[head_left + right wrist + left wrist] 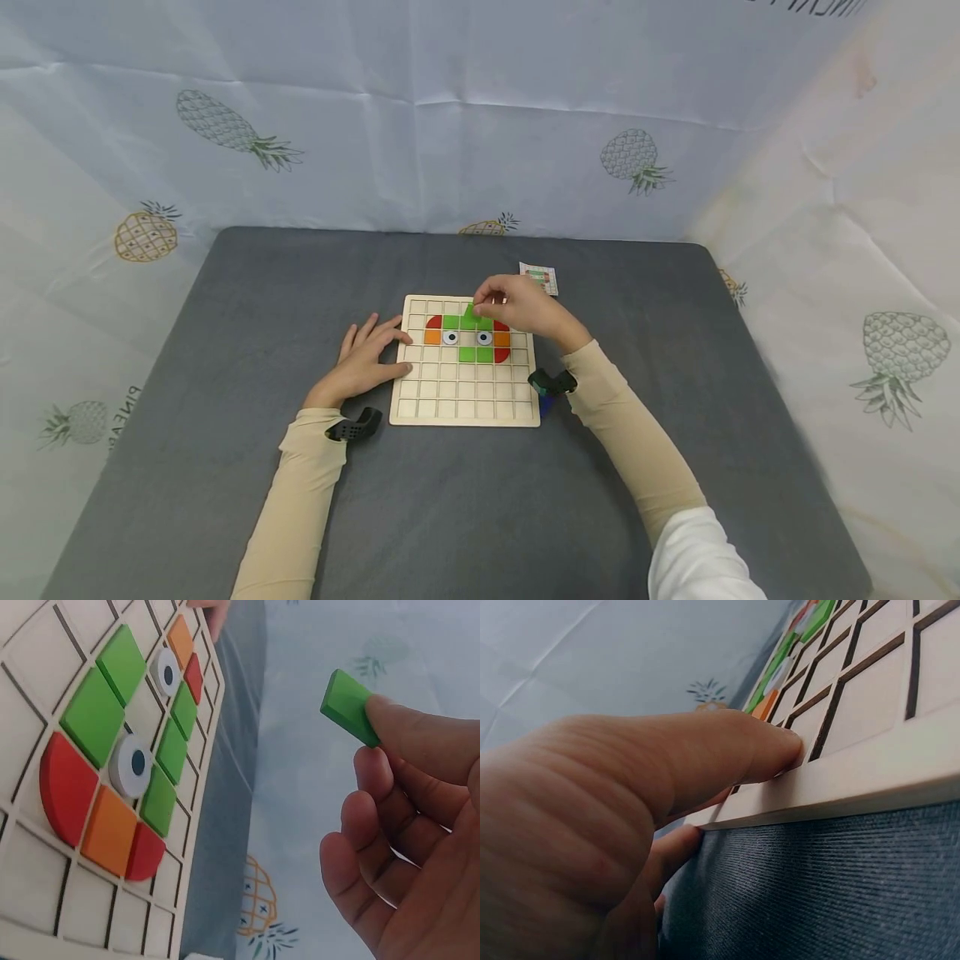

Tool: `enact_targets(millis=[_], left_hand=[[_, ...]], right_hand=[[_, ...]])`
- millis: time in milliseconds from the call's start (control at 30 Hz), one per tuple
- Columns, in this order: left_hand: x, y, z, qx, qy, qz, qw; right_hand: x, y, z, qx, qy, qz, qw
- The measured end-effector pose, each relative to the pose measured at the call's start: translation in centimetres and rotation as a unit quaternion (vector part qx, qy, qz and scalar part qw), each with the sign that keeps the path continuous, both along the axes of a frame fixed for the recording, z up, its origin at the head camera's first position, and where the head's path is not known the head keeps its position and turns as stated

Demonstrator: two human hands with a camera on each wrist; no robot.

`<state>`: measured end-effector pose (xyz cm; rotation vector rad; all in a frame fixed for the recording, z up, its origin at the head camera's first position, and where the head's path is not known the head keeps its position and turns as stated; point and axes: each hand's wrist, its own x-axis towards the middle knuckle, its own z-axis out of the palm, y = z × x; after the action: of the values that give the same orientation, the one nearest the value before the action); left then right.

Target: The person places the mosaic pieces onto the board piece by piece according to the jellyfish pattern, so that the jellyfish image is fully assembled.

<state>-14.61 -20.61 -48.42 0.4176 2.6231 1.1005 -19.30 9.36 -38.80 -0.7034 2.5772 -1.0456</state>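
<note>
A pale wooden grid board [450, 408] lies on the table, with green, red and orange tiles and two round eye pieces set in its upper cells. My left hand [363, 358] rests at its left edge, fingers spread, thumb [765, 746] on the frame. Above the board's top rows, my right hand [525, 304] pinches a green square tile [349, 705] between thumb and forefinger. In the right wrist view, a row of green tiles [172, 752], an eye piece [131, 765], an orange tile [109, 831] and a rounded red tile [67, 787] sit in the grid.
A small printed card [543, 277] with a coloured pattern lies behind the board, partly behind the right hand. Something blue [546, 406] shows at the board's right edge, below the right wrist. A pineapple-print cloth [420, 150] hangs behind the grey table [420, 508].
</note>
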Motion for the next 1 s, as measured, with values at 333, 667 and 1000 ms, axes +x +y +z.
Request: enact_targets(millis=[333, 667, 1000], left_hand=[[0.0, 0.2, 0.1, -0.009, -0.004, 0.003, 0.9999], [0.0, 0.2, 0.1, -0.011, -0.003, -0.001, 0.9999], [-0.1, 0.1, 0.2, -0.014, -0.008, 0.002, 0.9999]], right_hand=[[-1.0, -2.1, -1.4, 0.021, -0.017, 0.030, 0.9992], [-1.2, -3.4, -3.4, 0.061, -0.037, 0.066, 0.9953], [-0.8, -4.2, -4.9, 0.093, -0.029, 0.080, 0.9920]])
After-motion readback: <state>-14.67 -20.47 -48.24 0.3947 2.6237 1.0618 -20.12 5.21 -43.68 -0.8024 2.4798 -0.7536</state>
